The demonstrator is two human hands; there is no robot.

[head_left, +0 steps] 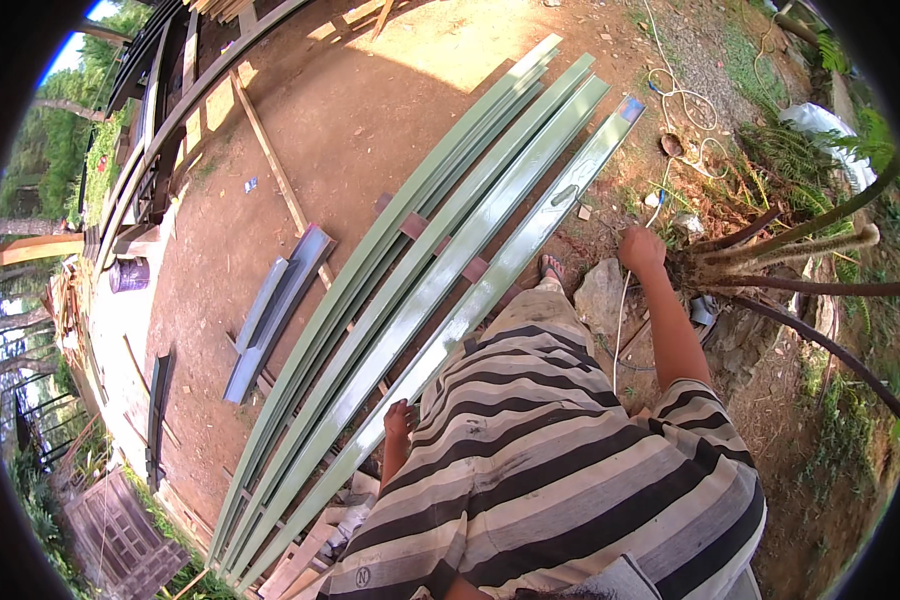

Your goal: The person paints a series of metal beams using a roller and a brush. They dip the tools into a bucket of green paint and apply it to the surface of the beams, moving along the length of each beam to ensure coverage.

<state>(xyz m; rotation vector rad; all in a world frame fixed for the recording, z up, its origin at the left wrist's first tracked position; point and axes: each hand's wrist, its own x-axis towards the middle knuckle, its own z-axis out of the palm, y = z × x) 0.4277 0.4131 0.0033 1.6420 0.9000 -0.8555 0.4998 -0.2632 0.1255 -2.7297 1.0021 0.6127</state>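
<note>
Raised at the right, my right hand (642, 250) is closed around a thin white hose (625, 310), which runs above and below the fist. My left hand (398, 418) hangs low beside the nearest green beam (515, 255). Its fingers look curled, and nothing shows in them. I cannot tell whether it touches the beam. Several long, glossy green metal beams (395, 225) lie side by side to my left, resting on reddish crosspieces (475, 268). The nearest one has a bare, bluish end and an uneven patch in its green coating.
Shorter grey metal pieces (278, 315) lie beyond the beams, beside a long wooden strip (270, 165). Loose hose coils (692, 110) lie on the ground ahead. Rocks (600, 298) and thick plant stalks (810, 285) crowd my right side. A dark bucket (128, 275) stands far left.
</note>
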